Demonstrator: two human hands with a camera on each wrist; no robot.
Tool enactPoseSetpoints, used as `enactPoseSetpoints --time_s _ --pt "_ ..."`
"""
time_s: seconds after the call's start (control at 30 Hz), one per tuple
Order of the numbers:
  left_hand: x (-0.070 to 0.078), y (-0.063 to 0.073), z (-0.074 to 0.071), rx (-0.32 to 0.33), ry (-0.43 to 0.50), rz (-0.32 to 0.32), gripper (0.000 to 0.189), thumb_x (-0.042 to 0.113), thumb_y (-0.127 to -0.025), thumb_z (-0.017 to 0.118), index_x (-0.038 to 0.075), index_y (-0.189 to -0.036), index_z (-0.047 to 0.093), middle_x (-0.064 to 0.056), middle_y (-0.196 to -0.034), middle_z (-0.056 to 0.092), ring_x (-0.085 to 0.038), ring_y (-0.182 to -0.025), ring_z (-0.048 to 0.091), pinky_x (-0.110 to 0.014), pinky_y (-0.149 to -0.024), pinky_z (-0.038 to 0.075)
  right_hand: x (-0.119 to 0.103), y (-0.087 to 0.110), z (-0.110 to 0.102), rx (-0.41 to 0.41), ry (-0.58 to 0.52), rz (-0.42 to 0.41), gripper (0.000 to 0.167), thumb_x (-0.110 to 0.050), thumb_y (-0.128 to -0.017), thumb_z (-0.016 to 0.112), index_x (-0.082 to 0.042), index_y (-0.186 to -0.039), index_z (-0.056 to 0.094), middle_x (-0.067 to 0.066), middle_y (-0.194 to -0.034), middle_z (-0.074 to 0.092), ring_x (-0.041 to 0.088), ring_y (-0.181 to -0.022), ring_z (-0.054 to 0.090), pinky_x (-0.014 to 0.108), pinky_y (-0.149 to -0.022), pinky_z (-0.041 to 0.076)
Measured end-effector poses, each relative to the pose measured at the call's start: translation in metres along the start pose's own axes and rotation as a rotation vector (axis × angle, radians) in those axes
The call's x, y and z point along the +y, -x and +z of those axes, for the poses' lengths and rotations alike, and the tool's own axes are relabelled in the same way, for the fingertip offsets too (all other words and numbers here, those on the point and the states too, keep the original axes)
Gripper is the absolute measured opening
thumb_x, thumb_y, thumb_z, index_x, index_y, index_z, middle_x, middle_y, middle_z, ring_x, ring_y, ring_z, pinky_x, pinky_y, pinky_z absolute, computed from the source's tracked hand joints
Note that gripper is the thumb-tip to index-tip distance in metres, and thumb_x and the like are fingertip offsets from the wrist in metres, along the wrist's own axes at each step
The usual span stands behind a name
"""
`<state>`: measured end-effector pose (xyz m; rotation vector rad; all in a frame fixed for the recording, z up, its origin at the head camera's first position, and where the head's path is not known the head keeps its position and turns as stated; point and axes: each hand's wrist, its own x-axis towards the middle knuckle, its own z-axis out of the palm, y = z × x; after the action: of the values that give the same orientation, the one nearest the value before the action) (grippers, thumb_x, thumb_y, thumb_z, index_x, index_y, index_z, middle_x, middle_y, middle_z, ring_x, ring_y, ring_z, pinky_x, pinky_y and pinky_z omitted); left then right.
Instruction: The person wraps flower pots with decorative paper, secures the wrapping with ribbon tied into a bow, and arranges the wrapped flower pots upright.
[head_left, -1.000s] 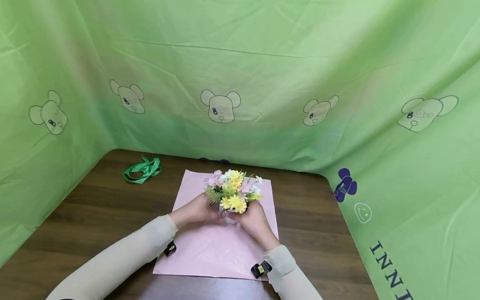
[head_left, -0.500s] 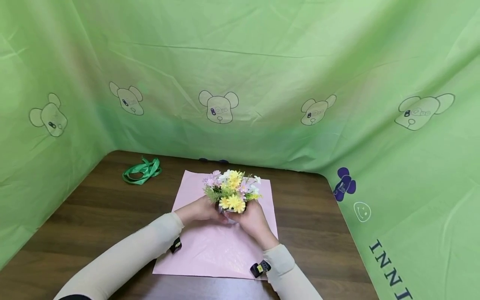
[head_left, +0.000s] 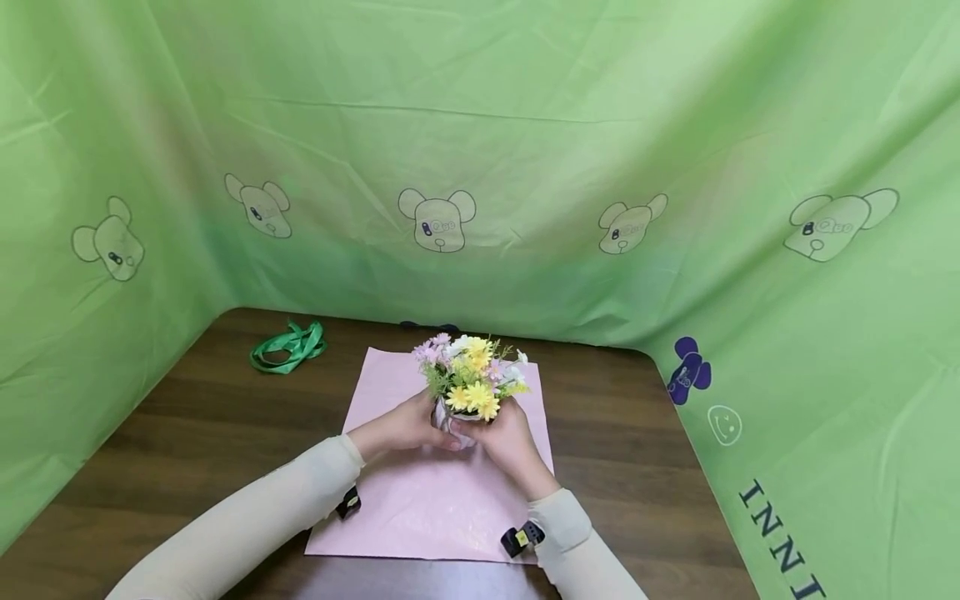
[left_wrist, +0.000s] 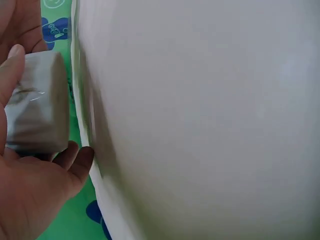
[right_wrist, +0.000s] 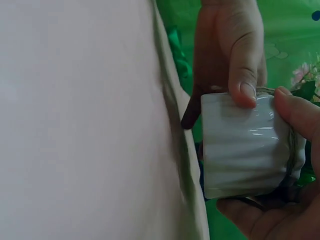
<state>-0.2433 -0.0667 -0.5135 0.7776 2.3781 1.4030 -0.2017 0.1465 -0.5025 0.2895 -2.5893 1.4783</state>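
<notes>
Both hands grip a small white flowerpot (right_wrist: 242, 145) of artificial-looking flowers over a pink sheet of paper (head_left: 442, 508). Yellow, lilac and white blooms with green sprigs fill the bouquet (head_left: 472, 375). My left hand (head_left: 408, 425) holds the pot's left side, thumb across its front. From the other side my right hand (head_left: 512, 442) clasps it, its thumb also at the front. In the right wrist view, twine (right_wrist: 291, 150) circles the pot near its rim, and its smooth wall shows between the thumbs. The left wrist view shows the pot's base end; the flowers are outside that view.
A loose coil of green ribbon (head_left: 288, 346) lies at the back left of the dark wooden table (head_left: 630, 467). A green printed cloth (head_left: 540, 150) hangs along the back and both sides. A small black device (head_left: 522, 538) sits at the right cuff.
The left thumb has come round to the pot's front. The pot has tilted slightly and more of its wall shows. The right hand keeps nearly the same place.
</notes>
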Motion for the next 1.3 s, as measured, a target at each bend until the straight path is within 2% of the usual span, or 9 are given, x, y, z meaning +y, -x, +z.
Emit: enactPoseSetpoints --time_s 0.1,0.23,0.4,0.5,0.7,1.13,1.3 --pt "0.0 -0.001 0.001 0.014 0.036 0.006 0.125 0.034 -0.067 0.097 0.022 -0.162 0.016 -0.012 -0.152 0.049 -0.029 -0.135 0.052 -0.051 -0.12 0.032 -0.002 -0.001 -0.002 -0.005 -0.027 0.003 0.081 -0.037 -0.068 0.094 -0.01 -0.135 0.058 0.007 -0.124 0.07 0.028 -0.116 0.066 0.049 -0.106 0.048" --pt "-0.002 -0.001 0.002 0.033 0.058 0.0 0.128 0.029 -0.066 0.097 0.017 -0.163 0.015 -0.016 -0.15 0.049 -0.03 -0.129 0.056 -0.052 -0.116 0.038 -0.003 -0.002 -0.002 -0.007 -0.073 0.04 0.08 -0.034 -0.07 0.094 -0.011 -0.137 0.058 0.006 -0.127 0.069 0.027 -0.119 0.065 0.048 -0.109 0.046" --pt "-0.003 -0.002 0.001 0.07 0.017 -0.019 0.12 0.033 -0.066 0.097 0.009 -0.159 0.025 -0.013 -0.137 0.058 -0.024 -0.115 0.061 -0.045 -0.105 0.049 -0.005 -0.004 -0.002 0.002 -0.161 0.059 0.079 -0.033 -0.073 0.092 -0.01 -0.14 0.057 0.008 -0.132 0.067 0.029 -0.125 0.062 0.049 -0.111 0.043" --pt "0.0 -0.003 -0.001 0.094 -0.014 -0.022 0.116 0.039 -0.066 0.096 0.008 -0.157 0.031 -0.01 -0.131 0.061 -0.02 -0.11 0.062 -0.041 -0.1 0.052 -0.005 -0.003 -0.003 0.013 -0.189 0.066 0.079 -0.033 -0.073 0.092 -0.008 -0.14 0.057 0.01 -0.132 0.067 0.03 -0.124 0.062 0.05 -0.111 0.044" --pt "0.008 -0.003 -0.002 0.128 -0.052 -0.021 0.11 0.042 -0.064 0.096 0.008 -0.153 0.04 -0.007 -0.127 0.064 -0.018 -0.107 0.062 -0.04 -0.097 0.052 -0.003 -0.003 -0.004 0.025 -0.209 0.086 0.081 -0.033 -0.075 0.091 -0.005 -0.141 0.055 0.013 -0.134 0.066 0.031 -0.126 0.06 0.049 -0.111 0.044" --pt "0.018 -0.003 -0.002 0.178 -0.07 -0.045 0.107 0.042 -0.063 0.095 0.008 -0.15 0.044 -0.003 -0.117 0.066 -0.017 -0.097 0.062 -0.036 -0.087 0.054 -0.006 -0.004 -0.006 -0.037 -0.405 0.168 0.083 -0.025 -0.084 0.085 -0.001 -0.151 0.042 0.019 -0.148 0.054 0.034 -0.138 0.051 0.047 -0.117 0.037" --pt "0.018 -0.005 -0.002 0.203 -0.07 -0.061 0.107 0.043 -0.063 0.096 0.008 -0.149 0.045 -0.003 -0.119 0.065 -0.017 -0.098 0.061 -0.037 -0.088 0.054 -0.007 -0.005 -0.008 -0.046 -0.428 0.192 0.083 -0.027 -0.088 0.082 -0.003 -0.154 0.038 0.019 -0.152 0.05 0.034 -0.141 0.048 0.047 -0.118 0.035"
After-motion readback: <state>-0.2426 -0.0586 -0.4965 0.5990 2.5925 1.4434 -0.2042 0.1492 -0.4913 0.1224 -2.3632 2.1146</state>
